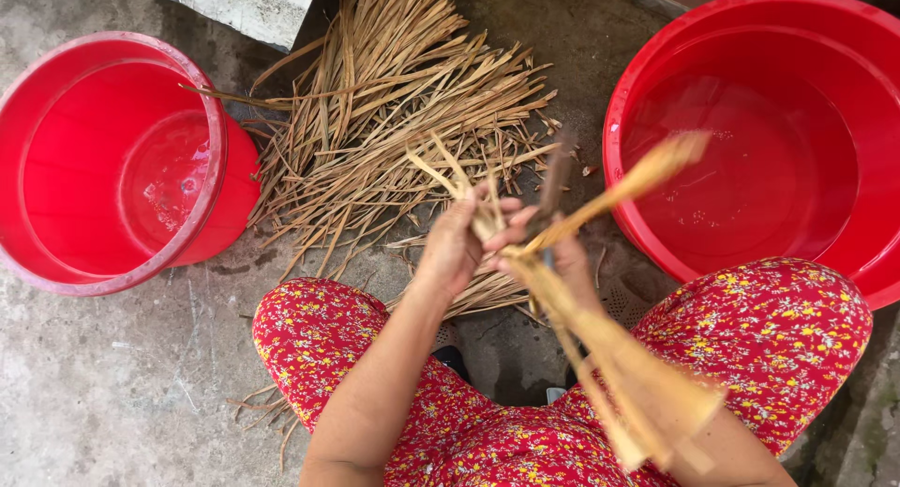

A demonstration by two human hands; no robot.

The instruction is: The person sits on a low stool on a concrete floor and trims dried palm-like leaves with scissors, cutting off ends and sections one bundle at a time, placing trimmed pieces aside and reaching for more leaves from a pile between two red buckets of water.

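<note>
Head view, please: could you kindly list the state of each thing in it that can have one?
Left bucket: tilted on its side, little or nothing inside.
Right basin: upright, holds shallow water.
Pile of dry strips: loose, fanned out on the concrete floor.
Held strips: bunched, blurred.
Left hand: closed on strips.
Right hand: closed on the held strips and a dark tool, blurred.

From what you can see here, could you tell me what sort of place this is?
Probably an outdoor yard used for hand craft: a rough concrete floor, a pile of dried leaf strips on it, and two red basins.
</note>
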